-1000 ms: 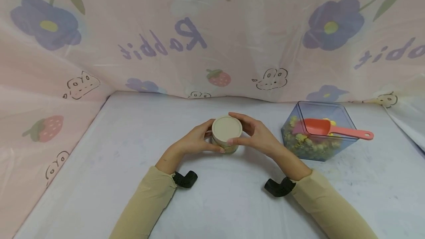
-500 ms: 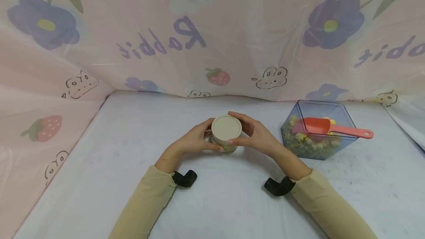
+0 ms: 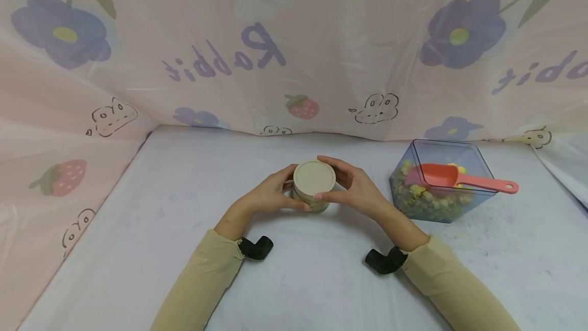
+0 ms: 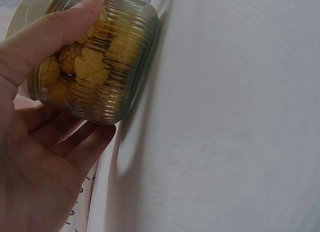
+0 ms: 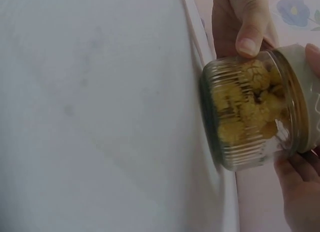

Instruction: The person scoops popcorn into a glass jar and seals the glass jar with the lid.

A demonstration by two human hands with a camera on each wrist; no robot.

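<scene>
A ribbed glass jar [image 5: 242, 110] holds yellow, crinkled, rounded pieces and stands upright on the white-covered table in front of me. Its round cream lid [image 3: 314, 178] sits on the mouth. From the left, my left hand [image 3: 271, 190] grips the glass body, its thumb across the near side and the other fingers round the back. My right hand [image 3: 356, 188] holds the lid from the right, thumb on the near rim and fingers behind it. In the left wrist view the left thumb [image 4: 60, 30] lies over the ribbed glass.
To the right stands a clear bluish bin [image 3: 473, 157] partly filled with similar yellowish pieces. A red scoop [image 3: 482, 183] lies in it, its handle sticking out over the right rim. A pink printed curtain [image 3: 321, 55] hangs along the back and left of the table [image 3: 206, 162].
</scene>
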